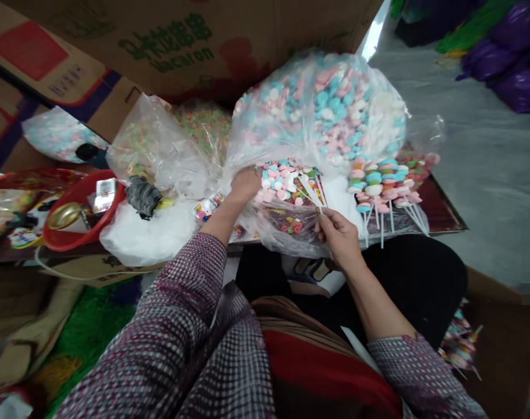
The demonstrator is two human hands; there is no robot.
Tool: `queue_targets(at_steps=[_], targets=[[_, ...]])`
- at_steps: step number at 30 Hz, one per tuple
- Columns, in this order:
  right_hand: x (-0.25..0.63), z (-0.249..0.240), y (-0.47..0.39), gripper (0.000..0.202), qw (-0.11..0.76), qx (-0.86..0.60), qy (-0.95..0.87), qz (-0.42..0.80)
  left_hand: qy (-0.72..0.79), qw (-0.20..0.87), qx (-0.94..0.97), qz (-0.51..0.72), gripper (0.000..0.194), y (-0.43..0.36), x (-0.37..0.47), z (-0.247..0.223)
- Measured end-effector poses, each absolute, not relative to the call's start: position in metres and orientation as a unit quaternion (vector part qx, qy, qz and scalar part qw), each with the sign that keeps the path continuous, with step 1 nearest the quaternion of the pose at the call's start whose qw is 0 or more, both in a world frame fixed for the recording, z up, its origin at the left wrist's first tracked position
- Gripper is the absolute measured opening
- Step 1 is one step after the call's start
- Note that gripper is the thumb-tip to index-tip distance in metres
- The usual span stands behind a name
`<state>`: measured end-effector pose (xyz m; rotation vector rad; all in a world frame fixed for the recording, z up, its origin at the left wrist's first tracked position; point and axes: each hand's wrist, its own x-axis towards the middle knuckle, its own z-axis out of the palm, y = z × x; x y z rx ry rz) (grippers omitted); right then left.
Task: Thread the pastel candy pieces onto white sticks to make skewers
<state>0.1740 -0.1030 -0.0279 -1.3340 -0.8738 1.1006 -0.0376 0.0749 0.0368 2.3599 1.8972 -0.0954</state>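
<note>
On the cluttered low table [444, 216], left to right:

far left: round red plastic basin [79, 218] holding a gold-coloured roll of tape [64, 215] and a small packet; not being touched.
left of centre: crumpled clear plastic bag of pale mixed candies [160, 148], with a dark grey bundle [141, 196] against its lower edge and a white plastic bag [147, 235] under it. All idle.
left hand [245, 183]: reaches into the mouth of the big clear plastic bag of pink, blue and white loose candies [321, 110]; fingers are curled in among the pieces, closed on the candy as far as I can tell, though what exactly they pinch is hidden.
centre: open pile of the same pastel candies [282, 177] sits at the bag mouth, just beside the left hand, between the two hands.
right hand [339, 233]: clamped on a small fan of thin white plastic sticks [313, 192], tips pointing up into the pile. These sticks look bare, no candy on them yet.
hands: apart, candy pile between them.
right of centre: row of finished candy skewers [385, 183], pastel pieces stacked on white sticks, lying side by side on clear plastic near the right hand.
progress, my read: a fair batch is done, but the big bag looks nearly full and there's a bunch of bare sticks in hand, so most of the work is left.
lower right edge: more colourful skewers [459, 343] down by the floor, too blurred to count.
</note>
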Motion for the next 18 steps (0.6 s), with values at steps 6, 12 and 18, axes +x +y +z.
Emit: queue_targets(at_steps=[6,12,18], targets=[[0.173,-0.03,-0.103,0.042,0.552,-0.577,-0.388,0.461,0.634,-0.012,0.772,0.038,0.052,0.035,-0.008,0.019],[0.18,-0.025,-0.098,0.039,0.506,-0.596,-0.409,0.471,0.615,0.037,0.783,0.084,0.051,0.026,-0.004,0.008],[0.191,0.005,-0.071,0.025,0.452,-0.63,-0.553,0.305,0.566,0.072,0.803,0.171,0.042,0.007,-0.015,0.023]])
